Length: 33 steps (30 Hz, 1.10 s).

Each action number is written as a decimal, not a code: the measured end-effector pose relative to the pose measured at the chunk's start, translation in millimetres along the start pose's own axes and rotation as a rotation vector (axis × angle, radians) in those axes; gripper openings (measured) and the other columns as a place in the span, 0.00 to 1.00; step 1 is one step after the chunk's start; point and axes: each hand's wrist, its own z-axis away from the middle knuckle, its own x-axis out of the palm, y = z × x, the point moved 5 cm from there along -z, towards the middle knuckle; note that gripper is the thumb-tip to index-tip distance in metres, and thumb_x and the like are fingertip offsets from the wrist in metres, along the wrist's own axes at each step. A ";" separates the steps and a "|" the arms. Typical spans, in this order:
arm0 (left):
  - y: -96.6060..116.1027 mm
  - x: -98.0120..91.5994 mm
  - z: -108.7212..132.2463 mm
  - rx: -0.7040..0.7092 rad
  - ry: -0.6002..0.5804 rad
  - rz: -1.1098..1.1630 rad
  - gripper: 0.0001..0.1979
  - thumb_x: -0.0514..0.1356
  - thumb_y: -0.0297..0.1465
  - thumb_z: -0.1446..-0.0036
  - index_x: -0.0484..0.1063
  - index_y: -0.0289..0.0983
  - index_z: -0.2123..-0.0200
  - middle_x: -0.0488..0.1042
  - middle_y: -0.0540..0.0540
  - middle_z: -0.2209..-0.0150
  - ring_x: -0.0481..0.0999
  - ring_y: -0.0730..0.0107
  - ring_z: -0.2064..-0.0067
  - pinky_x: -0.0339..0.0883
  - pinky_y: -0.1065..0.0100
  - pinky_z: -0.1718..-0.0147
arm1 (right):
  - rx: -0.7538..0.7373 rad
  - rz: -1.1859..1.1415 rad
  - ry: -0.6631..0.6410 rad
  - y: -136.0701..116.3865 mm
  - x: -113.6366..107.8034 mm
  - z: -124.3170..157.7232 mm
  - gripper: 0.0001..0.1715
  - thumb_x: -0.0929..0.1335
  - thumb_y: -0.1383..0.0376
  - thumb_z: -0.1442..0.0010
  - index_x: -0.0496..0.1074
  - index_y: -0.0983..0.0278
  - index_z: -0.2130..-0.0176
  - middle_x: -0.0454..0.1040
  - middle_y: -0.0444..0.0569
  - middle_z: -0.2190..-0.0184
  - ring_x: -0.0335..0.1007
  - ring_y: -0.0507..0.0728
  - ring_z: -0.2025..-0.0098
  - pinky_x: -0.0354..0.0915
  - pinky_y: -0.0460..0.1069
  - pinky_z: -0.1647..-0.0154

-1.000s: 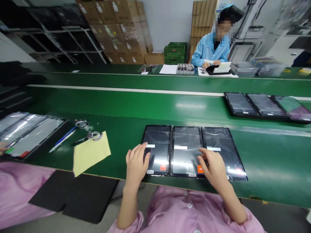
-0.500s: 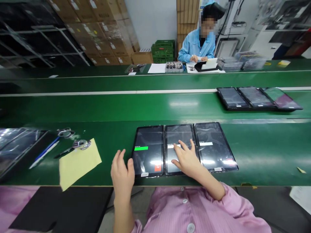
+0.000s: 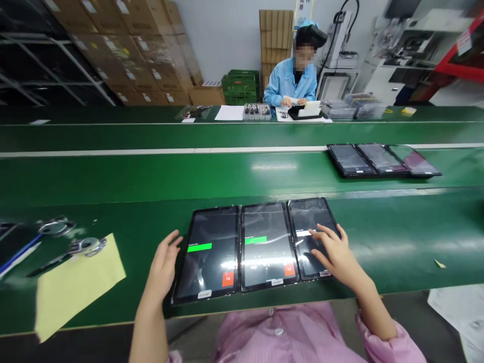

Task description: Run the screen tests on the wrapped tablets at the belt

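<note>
Three black tablets lie side by side on the green bench in front of me. The left tablet [image 3: 208,254] and the middle tablet [image 3: 266,245] each show a green bar and an orange button. My right hand [image 3: 333,250] rests on the right tablet [image 3: 310,222], fingers spread, index finger touching the screen by a white bar. Beside the left tablet's left edge, my left hand [image 3: 163,264] is open and holds nothing.
A yellow paper sheet [image 3: 73,285], tweezers and metal rings [image 3: 81,246] lie at the left. Three more tablets [image 3: 380,159] sit on the conveyor belt at the right. A person in a blue coat [image 3: 291,83] works at the far bench, with cardboard boxes behind.
My right hand has shifted from the middle tablet to the right one. The middle tablet now shows a green bar. My left hand moved up beside the left tablet's edge.
</note>
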 end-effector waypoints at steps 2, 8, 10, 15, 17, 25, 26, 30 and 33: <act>39.5 0.0 -4.2 0.169 -0.047 -0.140 0.31 0.49 0.55 0.37 0.66 0.42 0.40 0.68 0.40 0.38 0.69 0.51 0.37 0.62 0.49 0.38 | -0.028 0.016 -0.045 -5.3 2.3 -2.7 0.18 0.59 0.61 0.29 0.63 0.61 0.43 0.77 0.57 0.51 0.60 0.68 0.35 0.43 0.77 0.35; 112.4 24.8 -6.8 0.493 -0.419 -0.508 0.24 0.47 0.46 0.32 0.66 0.46 0.39 0.69 0.45 0.37 0.71 0.56 0.39 0.70 0.58 0.44 | -0.043 0.049 0.052 6.2 -19.2 -6.5 0.19 0.60 0.59 0.30 0.62 0.60 0.42 0.72 0.58 0.43 0.60 0.68 0.35 0.40 0.77 0.34; 115.4 35.7 -11.2 0.548 -0.479 -0.603 0.24 0.47 0.44 0.31 0.64 0.44 0.38 0.65 0.43 0.34 0.72 0.55 0.40 0.70 0.57 0.45 | -0.024 0.051 0.056 15.6 -26.7 -11.4 0.19 0.60 0.57 0.30 0.63 0.60 0.44 0.72 0.58 0.43 0.61 0.68 0.36 0.41 0.77 0.35; 117.3 71.2 -29.3 0.723 -0.569 -0.699 0.24 0.51 0.37 0.32 0.60 0.39 0.35 0.52 0.34 0.29 0.64 0.51 0.33 0.63 0.51 0.38 | -0.113 0.039 -0.125 15.9 -18.7 -50.7 0.20 0.59 0.56 0.31 0.65 0.59 0.44 0.74 0.58 0.46 0.64 0.67 0.38 0.47 0.75 0.35; 121.7 87.2 -35.4 0.752 -0.595 -0.757 0.27 0.55 0.37 0.33 0.58 0.36 0.35 0.50 0.30 0.29 0.58 0.48 0.31 0.58 0.45 0.37 | -0.196 0.043 -0.203 10.5 -5.2 -73.5 0.22 0.59 0.55 0.31 0.65 0.60 0.43 0.72 0.58 0.44 0.63 0.67 0.37 0.50 0.73 0.35; 130.7 122.6 -34.8 0.895 -0.594 -0.901 0.36 0.54 0.49 0.35 0.55 0.33 0.32 0.54 0.29 0.30 0.69 0.44 0.38 0.61 0.44 0.40 | -0.411 0.164 -0.005 17.4 87.2 -142.2 0.38 0.54 0.45 0.33 0.64 0.63 0.36 0.73 0.62 0.45 0.61 0.75 0.37 0.55 0.79 0.43; 129.2 122.2 -30.6 0.911 -0.579 -0.911 0.36 0.53 0.50 0.35 0.56 0.33 0.32 0.56 0.29 0.31 0.70 0.44 0.39 0.62 0.47 0.41 | -0.447 0.165 0.036 21.3 96.0 -141.1 0.38 0.54 0.44 0.33 0.66 0.62 0.38 0.73 0.63 0.45 0.62 0.76 0.38 0.53 0.80 0.43; 129.8 115.9 -12.4 0.933 -0.578 -0.901 0.35 0.51 0.50 0.34 0.57 0.33 0.33 0.66 0.32 0.37 0.74 0.50 0.44 0.67 0.54 0.48 | -0.545 0.117 0.011 38.2 104.7 -130.0 0.34 0.56 0.43 0.33 0.71 0.59 0.44 0.76 0.61 0.49 0.71 0.74 0.46 0.50 0.80 0.40; 136.2 110.2 -16.0 0.907 -0.582 -0.858 0.30 0.51 0.48 0.33 0.59 0.39 0.34 0.68 0.33 0.39 0.76 0.53 0.45 0.67 0.53 0.49 | -0.561 0.079 -0.122 23.5 85.4 -132.9 0.32 0.56 0.43 0.32 0.69 0.58 0.42 0.77 0.59 0.50 0.72 0.71 0.46 0.49 0.79 0.38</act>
